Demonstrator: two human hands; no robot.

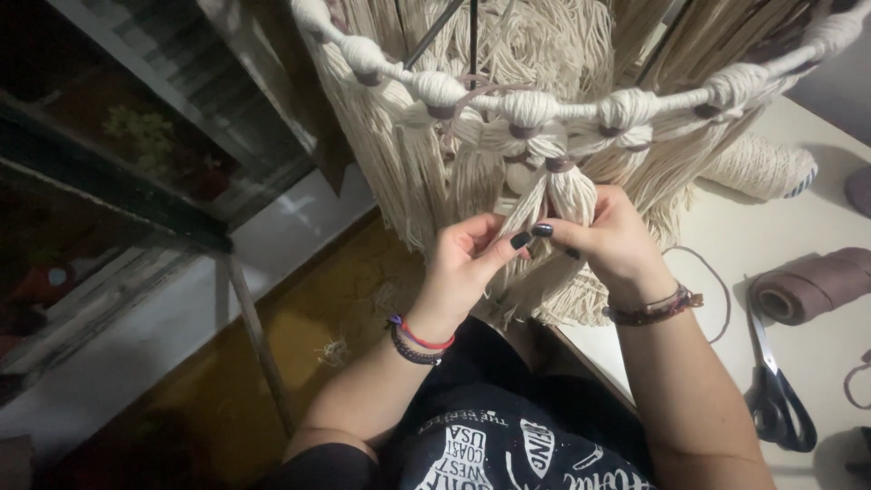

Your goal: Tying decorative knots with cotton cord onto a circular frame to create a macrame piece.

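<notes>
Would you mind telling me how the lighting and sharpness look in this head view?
Head view: light falls evenly on the cream tassels, both the left hand and right hand, and the white table; the floor and window at left sit in deep shadow; the scissors cast a soft shadow; edges curve slightly from the wide-angle lens.

Domestic craft workspace, most likely a room in a home used for macramé. Indicators: a white worktable (798, 245) carrying a spool of mauve cord (807, 289), a cone of cream cord (762, 168) and black-handled scissors (776, 390), with a hanging ring of cream cord tassels (544, 118) above its edge. To the left, a window frame (118, 195) with a white sill, a potted plant (145, 136) behind the glass, and a yellow floor (299, 327) strewn with cord offcuts
</notes>
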